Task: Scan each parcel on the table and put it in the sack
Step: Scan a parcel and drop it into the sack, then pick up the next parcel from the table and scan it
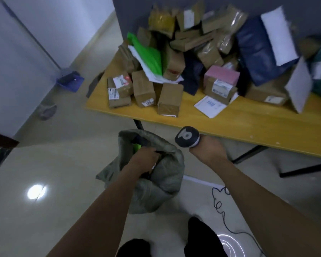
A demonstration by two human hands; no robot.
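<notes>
A grey-green sack [159, 184] stands open on the floor in front of the yellow table [248, 123]. My left hand [146, 160] reaches into the sack's mouth, fingers curled around a dark parcel; what it holds is partly hidden. A green item [137, 147] shows inside the sack. My right hand [209, 151] grips a black and white handheld scanner [186, 136], held just below the table's front edge. A pile of several cardboard parcels [170, 99], bags and envelopes covers the table.
A coiled black cable [221, 206] trails across the floor on the right. Black table legs [252, 153] stand behind my right hand. A blue tray [70, 82] and a small wire bin [47, 111] sit by the left wall. My feet [202, 236] are near the sack.
</notes>
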